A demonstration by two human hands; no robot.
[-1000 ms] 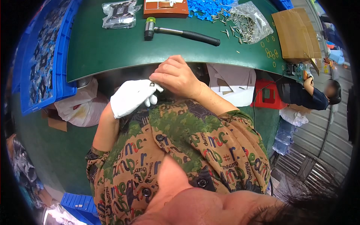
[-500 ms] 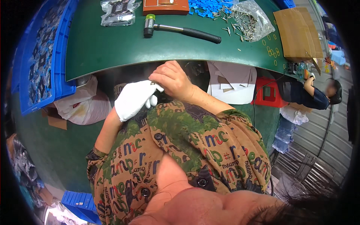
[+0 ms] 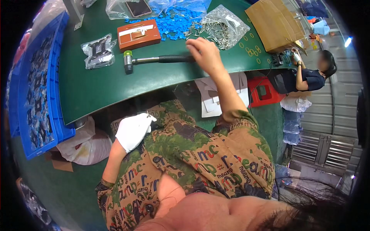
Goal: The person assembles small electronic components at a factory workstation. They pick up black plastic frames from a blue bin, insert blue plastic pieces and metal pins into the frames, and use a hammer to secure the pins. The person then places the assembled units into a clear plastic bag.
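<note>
My left hand [image 3: 133, 132], in a white glove, is closed low over my lap. A small metallic tip shows at its fingertips, but the rest of what it holds is hidden. My bare right hand [image 3: 207, 56] reaches over the green table with its fingers apart, and nothing shows in them. It covers the handle end of a mallet [image 3: 150, 59] with a yellow-green and black head. Just beyond that hand lie many small metal pins [image 3: 219, 32], some loose and some in a clear plastic bag [image 3: 239, 29].
Left of the pins are blue plastic pieces [image 3: 171, 27], an orange box [image 3: 138, 35], a phone [image 3: 138, 7] and a bagged black part [image 3: 98, 52]. A blue crate [image 3: 58, 129] flanks the table. Yellowish rings [image 3: 252, 51] and a cardboard box [image 3: 271, 25] lie right, near a co-worker [image 3: 308, 75].
My right hand has left my left hand and moved forward and right over the table. My left hand stays closed near my lap. The view has shifted, showing more of the tabletop.
</note>
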